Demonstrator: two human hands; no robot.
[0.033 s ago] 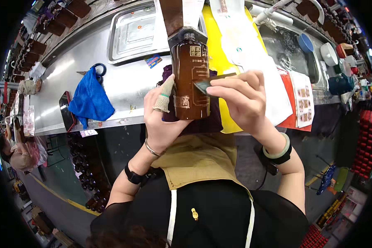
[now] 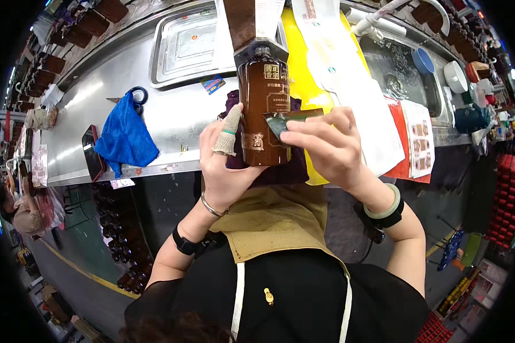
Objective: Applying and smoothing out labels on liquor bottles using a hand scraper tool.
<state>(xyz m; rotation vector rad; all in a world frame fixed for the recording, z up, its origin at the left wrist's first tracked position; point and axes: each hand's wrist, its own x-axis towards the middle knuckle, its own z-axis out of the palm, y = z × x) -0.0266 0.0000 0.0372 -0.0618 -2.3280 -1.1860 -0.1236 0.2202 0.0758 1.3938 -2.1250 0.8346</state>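
Note:
A brown bottle [image 2: 252, 94] with gold printing lies in front of me on a dark purple cloth [image 2: 294, 176], its neck pointing away. My left hand [image 2: 226, 168] grips the lower left side, thumb at the base; a knitted cloth sleeve [image 2: 229, 134] covers one finger. From the right, my right hand [image 2: 332, 146] pinches a thin dark flat card [image 2: 283, 119], whose edge is against or just over the bottle's printed front. Whether the card actually touches the glass is hard to tell. Brown and white material [image 2: 240, 23] lies beyond the neck.
On the left are a blue cloth [image 2: 126, 137], scissors [image 2: 136, 96] and a phone [image 2: 92, 154]. A metal tray [image 2: 160, 57] and a small card [image 2: 213, 84] lie behind. White sheets [image 2: 340, 74] over a yellow sheet [image 2: 296, 43] lead to a sink [image 2: 440, 94] at right.
My right hand has shifted slightly left and toward me, and the card has turned to lie more across the bottle. My left hand and the bottle stay nearly still.

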